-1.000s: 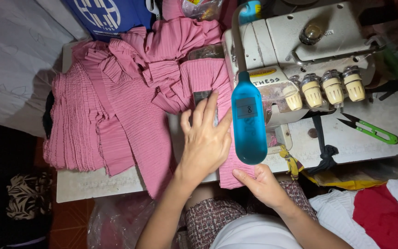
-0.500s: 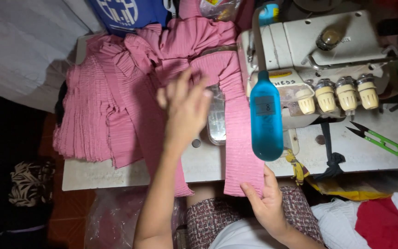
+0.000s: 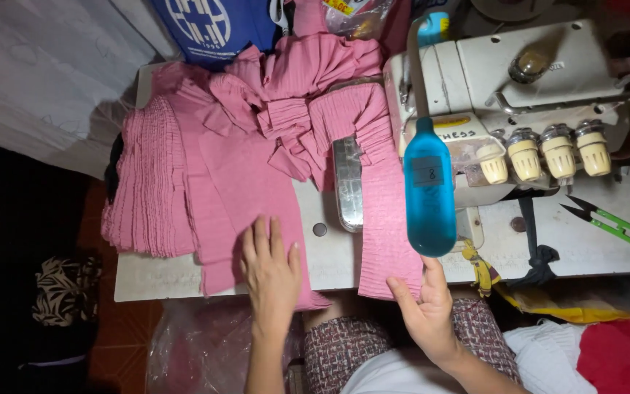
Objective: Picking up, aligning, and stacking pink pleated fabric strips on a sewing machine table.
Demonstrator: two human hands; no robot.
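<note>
We have one view only — a head-worn camera looking steeply down from close above onto the sewing table, the machine at upper right.

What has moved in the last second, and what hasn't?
The left hand came back from the machine's metal plate toward the table edge and now lies flat on the pink fabric piece. The right hand stays at the near end of the pink strip. The green snips are unmoved.

White sewing table, pink pleated fabric pieces, cream overlock machine, green thread snips
</note>
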